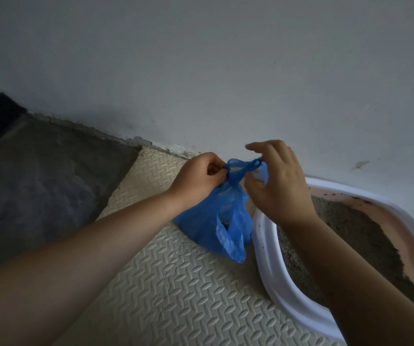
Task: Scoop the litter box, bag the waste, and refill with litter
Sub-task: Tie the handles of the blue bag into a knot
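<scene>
Knotting the waste bag: bagging looks nearly done, refill still to come.

The left hand (198, 176) pinches one handle of the blue bag (215, 221). The right hand (275, 181) has thumb and curled fingers round the other handle, forefinger lifted, and the two handles cross between them in a loose half-knot that is not yet drawn tight. The thin, crinkly bag sags below both hands onto the foam mat (163, 283), bulging a little at the bottom. Under the right wrist sits the litter box (265, 258), its grey litter (350, 233) low and heaped to one side, so I'd judge the scooping finished. No scoop or fresh litter is in sight.
</scene>
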### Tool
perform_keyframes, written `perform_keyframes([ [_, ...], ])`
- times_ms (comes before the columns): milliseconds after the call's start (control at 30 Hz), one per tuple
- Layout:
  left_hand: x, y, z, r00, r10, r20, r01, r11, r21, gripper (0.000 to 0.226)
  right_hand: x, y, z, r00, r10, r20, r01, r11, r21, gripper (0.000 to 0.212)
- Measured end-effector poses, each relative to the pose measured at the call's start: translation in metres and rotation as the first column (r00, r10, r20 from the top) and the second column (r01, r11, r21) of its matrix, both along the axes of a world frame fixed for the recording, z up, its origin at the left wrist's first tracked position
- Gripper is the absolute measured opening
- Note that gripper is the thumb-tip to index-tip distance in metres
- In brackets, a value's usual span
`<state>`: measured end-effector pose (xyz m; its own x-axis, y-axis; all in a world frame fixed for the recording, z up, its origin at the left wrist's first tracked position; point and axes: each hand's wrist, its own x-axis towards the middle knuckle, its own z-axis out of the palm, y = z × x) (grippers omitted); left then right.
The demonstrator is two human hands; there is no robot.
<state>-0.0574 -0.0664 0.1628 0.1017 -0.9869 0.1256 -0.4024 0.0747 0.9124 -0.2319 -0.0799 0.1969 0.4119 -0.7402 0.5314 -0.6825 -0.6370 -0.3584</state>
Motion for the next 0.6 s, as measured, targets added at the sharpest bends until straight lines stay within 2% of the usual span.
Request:
perform_keyframes([
  [100,0.001,0.000,0.001,1.000,0.003,-0.016,-0.003,1.000,0.005,0.005,0.005,0.000,-0.005,0.984,0.031,-0.176,-0.020,0.998,0.067,0.065],
  [200,0.002,0.000,0.002,0.999,-0.018,-0.028,0.019,1.000,0.022,0.003,0.007,0.000,-0.014,0.973,0.027,-0.229,0.002,0.992,0.125,0.071],
  [333,0.003,0.001,0.002,0.997,-0.050,-0.057,0.051,0.998,0.031,0.004,0.007,0.000,-0.020,0.976,0.049,-0.211,-0.014,0.986,0.164,0.063],
  [500,0.004,0.004,0.004,0.995,-0.068,-0.066,0.071,0.997,0.043,0.003,0.007,-0.003,-0.020,0.992,0.023,-0.123,0.006,0.974,0.228,0.043],
  [600,0.002,0.007,0.003,0.992,-0.084,-0.090,0.089,0.995,0.048,0.017,0.006,-0.003,-0.017,0.999,0.001,-0.042,0.012,0.956,0.293,0.037],
])
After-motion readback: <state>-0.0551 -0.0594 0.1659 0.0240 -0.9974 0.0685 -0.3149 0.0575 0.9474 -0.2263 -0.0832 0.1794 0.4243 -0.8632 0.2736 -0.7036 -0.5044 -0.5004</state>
